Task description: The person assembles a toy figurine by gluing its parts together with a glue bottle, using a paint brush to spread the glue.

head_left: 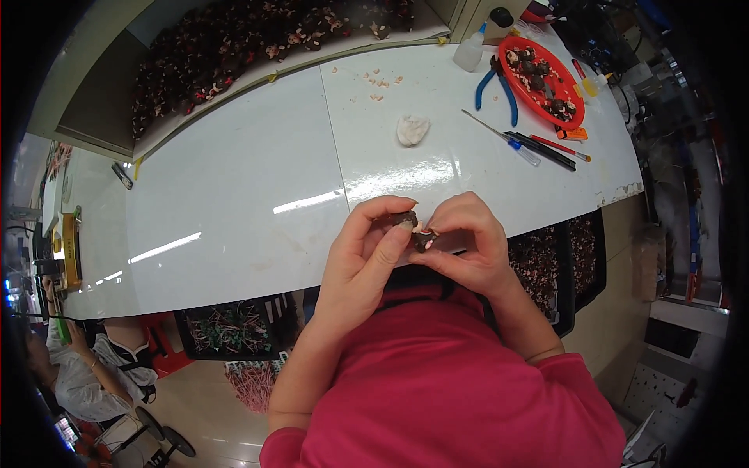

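Observation:
Close to the table's front edge, a small dark brown figurine (424, 240) with pale and pinkish parts is held between my two hands. My left hand (373, 248) pinches its upper left end between thumb and fingers. From the other side, my right hand (473, 243) has thumb and forefinger closed on its lower right part. My fingers cover much of the piece, so its full shape is hidden. Beyond my hands, a crumpled white wad (413, 130) lies on the white tabletop (234, 187).
A shelf bin (257, 47) full of similar dark pieces runs along the back. At right are a red plate (579, 109) of pieces, blue-handled pliers (497, 93), a screwdriver (521, 150), a brush (563, 148) and a squeeze bottle (469, 53). Another person (90, 374) sits at far left.

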A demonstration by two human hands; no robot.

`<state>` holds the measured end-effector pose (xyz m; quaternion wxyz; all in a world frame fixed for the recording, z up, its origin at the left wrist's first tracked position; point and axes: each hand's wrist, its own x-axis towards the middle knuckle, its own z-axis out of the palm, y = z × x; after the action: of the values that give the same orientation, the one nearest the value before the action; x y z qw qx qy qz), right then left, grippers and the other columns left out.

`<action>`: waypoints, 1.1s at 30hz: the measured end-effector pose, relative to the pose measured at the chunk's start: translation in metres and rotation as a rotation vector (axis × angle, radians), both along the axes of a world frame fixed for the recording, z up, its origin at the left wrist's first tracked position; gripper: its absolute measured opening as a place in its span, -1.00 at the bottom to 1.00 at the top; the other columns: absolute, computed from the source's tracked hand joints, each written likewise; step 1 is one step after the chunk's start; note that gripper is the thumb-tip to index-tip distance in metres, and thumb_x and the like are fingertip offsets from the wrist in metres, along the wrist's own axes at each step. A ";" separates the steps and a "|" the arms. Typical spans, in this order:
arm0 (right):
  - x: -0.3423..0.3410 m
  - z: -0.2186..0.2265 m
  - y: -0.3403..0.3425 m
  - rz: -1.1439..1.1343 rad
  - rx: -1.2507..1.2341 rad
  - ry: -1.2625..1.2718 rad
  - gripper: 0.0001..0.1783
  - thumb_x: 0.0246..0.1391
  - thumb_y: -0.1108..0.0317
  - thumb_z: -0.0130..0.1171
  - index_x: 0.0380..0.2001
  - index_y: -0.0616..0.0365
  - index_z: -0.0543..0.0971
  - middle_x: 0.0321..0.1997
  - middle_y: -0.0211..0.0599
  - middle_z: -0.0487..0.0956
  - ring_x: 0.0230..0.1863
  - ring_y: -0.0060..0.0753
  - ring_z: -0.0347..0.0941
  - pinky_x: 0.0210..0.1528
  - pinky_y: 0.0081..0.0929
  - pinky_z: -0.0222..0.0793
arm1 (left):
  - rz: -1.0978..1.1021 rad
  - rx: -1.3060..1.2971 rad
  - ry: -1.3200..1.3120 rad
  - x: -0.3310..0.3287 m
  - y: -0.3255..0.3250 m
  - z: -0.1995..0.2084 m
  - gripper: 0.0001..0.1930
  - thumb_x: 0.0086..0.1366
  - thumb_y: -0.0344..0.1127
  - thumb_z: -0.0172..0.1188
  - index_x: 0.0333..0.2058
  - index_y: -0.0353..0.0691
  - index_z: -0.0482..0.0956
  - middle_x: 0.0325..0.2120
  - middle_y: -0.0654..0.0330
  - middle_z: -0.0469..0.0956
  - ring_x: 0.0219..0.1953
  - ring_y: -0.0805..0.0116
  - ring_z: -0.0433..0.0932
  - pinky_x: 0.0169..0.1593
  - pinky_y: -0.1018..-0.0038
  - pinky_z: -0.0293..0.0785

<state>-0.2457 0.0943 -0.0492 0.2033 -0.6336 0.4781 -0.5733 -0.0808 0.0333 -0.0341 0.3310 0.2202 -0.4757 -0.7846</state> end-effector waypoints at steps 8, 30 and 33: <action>0.000 0.002 0.001 0.016 0.022 -0.017 -0.50 -0.27 0.46 0.46 -0.21 0.11 0.46 -0.32 -0.34 0.50 -0.32 -0.47 0.47 -0.29 -0.60 0.41 | -0.022 0.078 -0.031 0.000 -0.002 0.010 -0.73 0.39 -0.36 -0.06 0.02 -0.32 0.33 -0.21 0.23 0.41 -0.17 0.55 0.42 -0.06 0.58 0.43; 0.004 0.006 0.002 0.034 0.086 -0.040 -0.54 -0.17 0.42 0.42 -0.21 0.13 0.39 -0.30 -0.34 0.48 -0.28 -0.51 0.46 -0.23 -0.58 0.40 | -0.010 -0.021 -0.163 -0.003 0.000 0.014 -0.70 0.45 -0.21 -0.16 -0.08 -0.28 0.44 -0.45 0.37 0.39 -0.45 0.68 0.28 -0.35 0.70 0.28; 0.003 0.012 0.001 0.000 0.046 -0.044 -0.55 -0.16 0.44 0.40 -0.18 0.13 0.43 -0.28 -0.33 0.48 -0.27 -0.50 0.45 -0.22 -0.57 0.39 | -0.009 -0.031 -0.185 -0.004 0.000 0.011 -0.69 0.45 -0.18 -0.16 -0.11 -0.27 0.45 -0.49 0.37 0.38 -0.49 0.68 0.25 -0.41 0.71 0.23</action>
<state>-0.2431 0.0953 -0.0375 0.2281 -0.6160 0.4868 -0.5758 -0.0848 0.0334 -0.0226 0.2857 0.2844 -0.5172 -0.7550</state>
